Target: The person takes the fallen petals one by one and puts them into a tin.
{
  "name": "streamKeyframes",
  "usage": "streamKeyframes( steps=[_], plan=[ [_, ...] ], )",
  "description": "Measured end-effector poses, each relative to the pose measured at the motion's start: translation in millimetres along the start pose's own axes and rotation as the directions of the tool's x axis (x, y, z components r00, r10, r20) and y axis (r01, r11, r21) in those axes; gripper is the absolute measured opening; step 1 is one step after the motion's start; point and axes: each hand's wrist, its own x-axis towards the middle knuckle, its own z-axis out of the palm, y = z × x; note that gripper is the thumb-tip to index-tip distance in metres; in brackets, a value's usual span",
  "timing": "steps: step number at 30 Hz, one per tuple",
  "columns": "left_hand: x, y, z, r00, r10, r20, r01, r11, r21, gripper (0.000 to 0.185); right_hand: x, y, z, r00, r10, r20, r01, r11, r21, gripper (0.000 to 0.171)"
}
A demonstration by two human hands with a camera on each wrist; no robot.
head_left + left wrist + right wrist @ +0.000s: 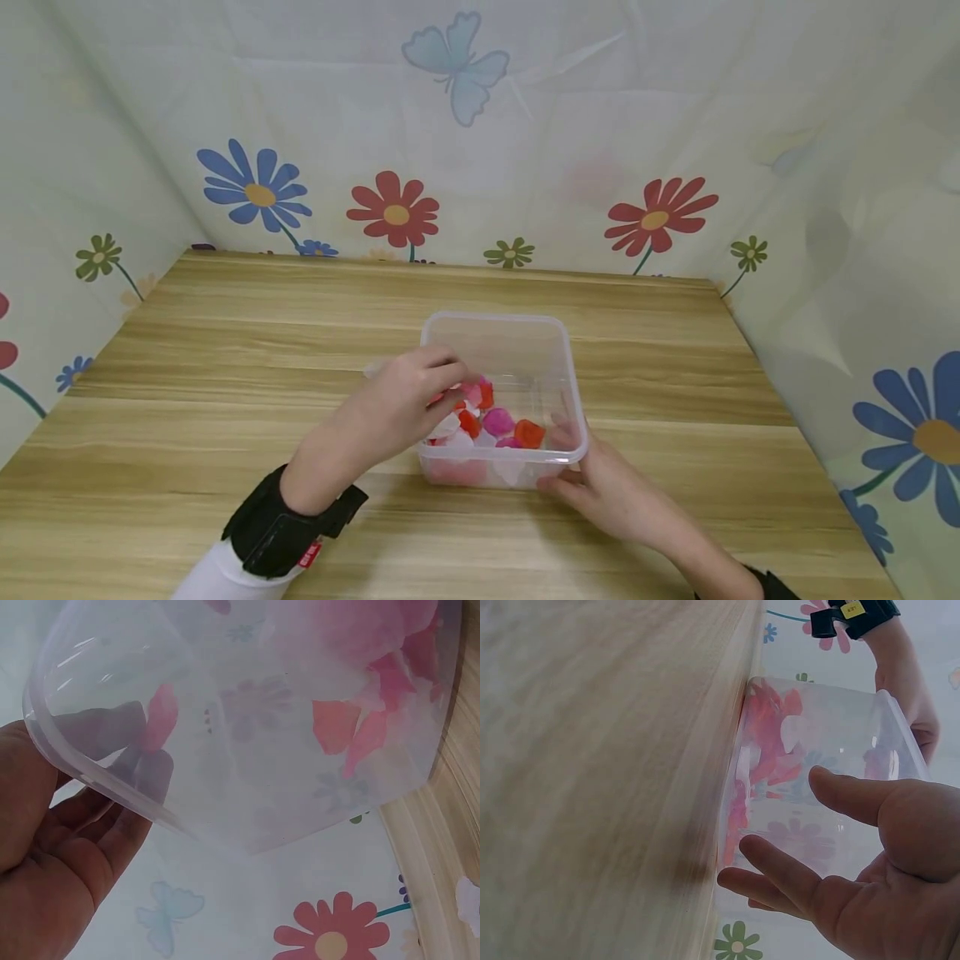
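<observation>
**Steadying a clear tub while the other hand reaches among the petals**

Nearest the viewer, the right hand (611,492) rests against the near right corner of a clear plastic container (558,350). Its fingers are spread and nearly straight, touching the wall rather than wrapping it. To do this well, that hand probably needs firmer, flatter contact, so the light tub does not slide on the wooden table (225,350).

A little further in, the left hand (405,400) reaches over the container's left rim, fingers curled down among the petals (498,421). Whether it actually pinches one cannot be told. A light fingertip pinch on one petal looks wiser than a grab.

The container sits mid-table; red, pink and white petals lie in its near half.

Behind, a flower-printed cloth (525,125) lines the walls.
</observation>
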Motion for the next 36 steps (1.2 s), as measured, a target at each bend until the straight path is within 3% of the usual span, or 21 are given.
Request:
streamKeyframes(
  steps=[6, 11, 14, 18, 21, 24, 29, 32, 36],
  plan=[
    [0.3, -3.2, -2.1, 1.0, 0.017, -0.015, -0.018, 0.999, -0.045, 0.027, 0, 0, 0, 1.0, 0.01, 0.004, -0.01, 1.0, 0.011, 0.033],
    [-0.1, -13.2, -4.1, 0.996, -0.003, -0.095, -0.004, 0.997, -0.074, 0.026, 0, 0, 0, 1.0, 0.021, 0.007, -0.021, 1.0, 0.023, 0.035],
    [-0.9, -18.7, -6.8, 0.983, -0.079, -0.165, 0.069, 0.995, -0.065, 0.021, 0, 0, 0, 1.0, 0.02, 0.009, -0.02, 0.999, 0.033, 0.038],
    [-2.4, -27.3, -9.4, 0.945, -0.214, -0.248, 0.204, 0.977, -0.065, 0.014, 0, 0, 0, 1.0, 0.019, 0.008, -0.019, 0.999, 0.029, 0.037],
    [-3.8, -37.0, -8.9, 0.917, -0.303, -0.258, 0.3, 0.953, -0.053, 0.011, 0, -1, 0, 1.0, 0.019, 0.006, -0.019, 1.0, 0.02, 0.037],
    [-4.9, -47.7, -5.4, 0.9, -0.385, -0.205, 0.389, 0.921, -0.023, 0.012, 0, -1, 0, 1.0, 0.016, 0.004, -0.016, 1.0, 0.013, 0.036],
    [-8.1, -64.4, 1.6, 0.861, -0.507, -0.045, 0.508, 0.86, 0.046, 0.018, 0, -1, 0, 1.0, 0.026, 0.006, -0.026, 1.0, 0.015, 0.038],
    [-11.6, -72.7, 4.4, 0.849, -0.524, 0.064, 0.515, 0.849, 0.118, 0.022, 0, -1, 0, 1.0, 0.022, 0.005, -0.022, 1.0, 0.013, 0.039],
    [-15.6, -80.4, 7.9, 0.852, -0.488, 0.19, 0.453, 0.869, 0.199, 0.026, 0, -1, 1, 1.0, 0.007, 0.002, -0.007, 1.0, 0.009, 0.039]
  ],
)
